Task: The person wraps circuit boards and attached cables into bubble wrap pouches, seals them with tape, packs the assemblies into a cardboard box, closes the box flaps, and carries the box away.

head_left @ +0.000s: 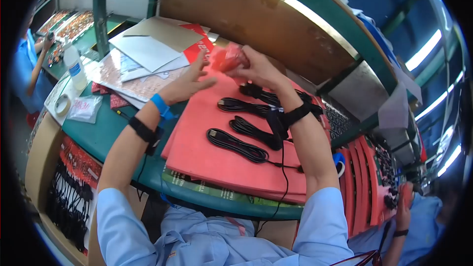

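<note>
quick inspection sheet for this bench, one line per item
surface: green table with stacked red sheets on it
job's things: shiny red item, apparently plastic, held up over the sheets; coiled black cables lying on the top sheet
clutter: papers, bottle, tape roll and clear bag
hands: right hand grips the red item; left hand is open beside it, contact unclear
cables: coils side by side; thin black cord hangs past the table's front edge
surroundings: one person at far left, another at lower right
</note>
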The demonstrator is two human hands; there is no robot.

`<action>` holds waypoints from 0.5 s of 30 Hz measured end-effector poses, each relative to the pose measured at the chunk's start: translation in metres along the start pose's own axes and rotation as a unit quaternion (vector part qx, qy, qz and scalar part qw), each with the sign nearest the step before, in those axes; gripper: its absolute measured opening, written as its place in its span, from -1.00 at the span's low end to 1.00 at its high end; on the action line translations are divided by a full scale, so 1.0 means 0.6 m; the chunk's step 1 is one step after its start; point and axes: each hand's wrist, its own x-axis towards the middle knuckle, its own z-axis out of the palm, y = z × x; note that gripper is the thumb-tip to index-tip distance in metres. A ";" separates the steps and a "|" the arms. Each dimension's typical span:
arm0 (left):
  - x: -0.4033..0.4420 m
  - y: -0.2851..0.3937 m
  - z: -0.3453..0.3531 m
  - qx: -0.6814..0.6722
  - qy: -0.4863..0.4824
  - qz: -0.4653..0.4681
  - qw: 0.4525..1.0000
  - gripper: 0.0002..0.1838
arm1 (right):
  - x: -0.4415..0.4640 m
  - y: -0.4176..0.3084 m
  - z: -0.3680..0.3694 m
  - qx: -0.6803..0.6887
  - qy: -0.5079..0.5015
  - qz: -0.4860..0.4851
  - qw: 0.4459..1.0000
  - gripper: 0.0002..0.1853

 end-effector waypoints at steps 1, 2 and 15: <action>-0.008 0.030 -0.008 -0.020 0.006 0.011 1.000 0.00 | -0.012 -0.009 -0.039 0.137 0.052 -0.005 0.989 -0.57; -0.017 0.058 -0.018 -0.040 0.013 0.019 0.999 -0.01 | -0.036 -0.044 -0.083 0.106 0.127 -0.018 0.986 -0.58; -0.097 0.242 0.089 0.122 -0.091 0.172 0.973 0.40 | -0.198 -0.345 -0.338 0.219 0.313 -0.176 0.907 -0.72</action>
